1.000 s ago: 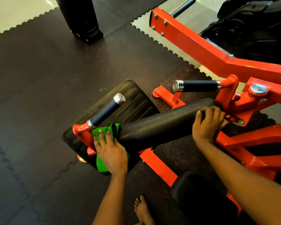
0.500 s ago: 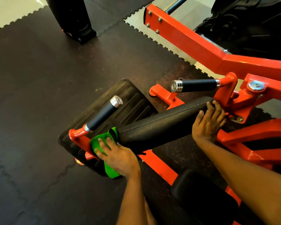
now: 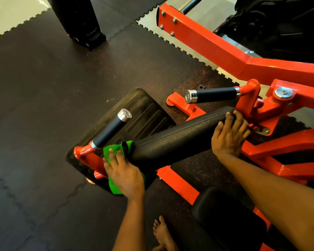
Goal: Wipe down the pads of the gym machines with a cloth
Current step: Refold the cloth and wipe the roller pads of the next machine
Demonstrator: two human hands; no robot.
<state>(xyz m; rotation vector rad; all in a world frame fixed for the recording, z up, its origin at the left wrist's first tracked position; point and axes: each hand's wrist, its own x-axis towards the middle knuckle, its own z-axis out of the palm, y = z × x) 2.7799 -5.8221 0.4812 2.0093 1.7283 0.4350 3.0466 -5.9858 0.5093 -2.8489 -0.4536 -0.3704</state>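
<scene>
Against pad [image 3: 179, 140] end, bunched green cloth [image 3: 112, 148]

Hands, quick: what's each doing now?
Left hand: open, pressing the green cloth against the black foam roller pad.
Right hand: open, resting on that pad.

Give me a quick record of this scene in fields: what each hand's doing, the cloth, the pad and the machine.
Left hand: presses green cloth onto roller pad, at its left end
Right hand: rests on the pad's right end, fingers over the top
Pad: black, textured, mounted on orange frame
Beneath: black footplate
</scene>
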